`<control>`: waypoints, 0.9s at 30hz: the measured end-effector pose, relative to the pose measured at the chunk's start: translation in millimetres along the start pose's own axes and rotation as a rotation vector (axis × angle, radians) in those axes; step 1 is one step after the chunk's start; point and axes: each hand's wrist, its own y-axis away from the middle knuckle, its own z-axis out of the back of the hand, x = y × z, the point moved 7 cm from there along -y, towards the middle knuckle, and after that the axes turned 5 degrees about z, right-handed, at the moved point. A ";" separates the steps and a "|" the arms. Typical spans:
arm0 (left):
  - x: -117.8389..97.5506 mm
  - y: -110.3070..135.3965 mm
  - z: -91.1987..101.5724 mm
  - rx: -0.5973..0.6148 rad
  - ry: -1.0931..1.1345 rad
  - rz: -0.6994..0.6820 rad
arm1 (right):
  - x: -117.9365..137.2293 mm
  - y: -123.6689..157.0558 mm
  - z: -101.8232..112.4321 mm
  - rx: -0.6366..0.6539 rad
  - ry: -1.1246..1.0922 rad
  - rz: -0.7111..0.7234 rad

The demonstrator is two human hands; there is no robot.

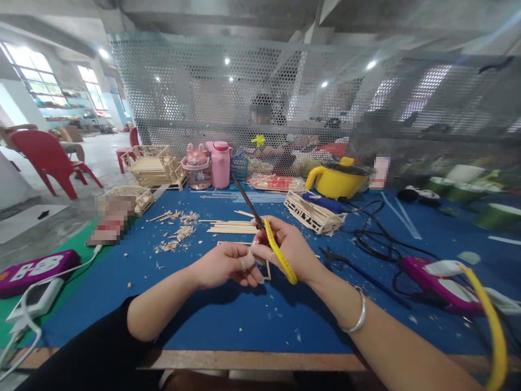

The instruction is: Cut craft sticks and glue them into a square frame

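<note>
My left hand (226, 263) is closed, its thumb and fingers pinched together on a small pale piece that is mostly hidden. Its fingertips meet those of my right hand (295, 247) over the table. My right hand is wrapped around a yellow-handled tool (280, 255), whose long, thin dark end points away and up to the left. Under both hands lies part of a small frame of thin wooden sticks (267, 270), largely covered by the fingers. Just beyond, loose wooden sticks (234, 227) lie side by side.
Wood scraps (179, 233) are scattered at left. A stick-built wooden model (313, 213), a yellow electric pot (342, 179) and black cables (366, 228) lie to the right. Pliers (345, 260) rest near my right wrist. A perforated metal screen (195, 98) stands behind a pink flask (221, 167).
</note>
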 end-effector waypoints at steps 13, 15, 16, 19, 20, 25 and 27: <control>-7.3 4.5 3.1 0.041 0.297 0.014 | -7.0 0.6 0.9 0.012 -0.017 -0.082; -4.2 6.2 -0.5 0.056 0.294 0.055 | -9.2 0.4 0.9 0.019 -0.029 -0.088; -3.7 6.9 -2.4 0.066 0.279 0.052 | -9.9 0.8 0.0 0.024 -0.036 -0.096; -2.2 6.7 -5.0 0.044 0.208 0.014 | -8.6 2.9 -4.5 0.030 -0.037 -0.107; -1.3 5.9 -4.7 0.019 0.179 0.005 | -7.2 3.7 -6.3 0.030 -0.027 -0.101; -0.9 2.9 1.2 -0.088 0.100 -0.031 | 1.4 3.0 -1.9 0.012 0.146 0.024; -3.2 3.3 7.6 -0.140 0.118 -0.050 | 2.7 0.9 12.0 -0.027 0.265 0.079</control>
